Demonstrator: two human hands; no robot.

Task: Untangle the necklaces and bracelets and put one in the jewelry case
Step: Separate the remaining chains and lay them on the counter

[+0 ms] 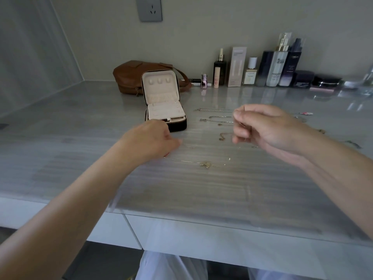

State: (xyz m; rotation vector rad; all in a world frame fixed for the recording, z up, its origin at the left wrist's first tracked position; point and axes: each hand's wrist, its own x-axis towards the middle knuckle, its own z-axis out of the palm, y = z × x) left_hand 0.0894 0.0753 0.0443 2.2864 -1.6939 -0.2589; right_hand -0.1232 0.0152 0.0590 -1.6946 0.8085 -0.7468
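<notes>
Judging from how things lie, untangling looks nearly done: several chains lie apart on the table right of the open jewelry case, a gold pendant necklace nearer the front edge. The left hand rests curled at its thin end, the right hand hovers, fingers curled together; whether either pinches chain I cannot tell. Next: a fine pinch and short carry into the case, bottles well back.

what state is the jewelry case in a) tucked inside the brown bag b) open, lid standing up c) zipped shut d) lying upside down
B: the jewelry case is open, its lid upright and showing the pale lining, and it stands in front of the brown bag, not inside it.
</notes>
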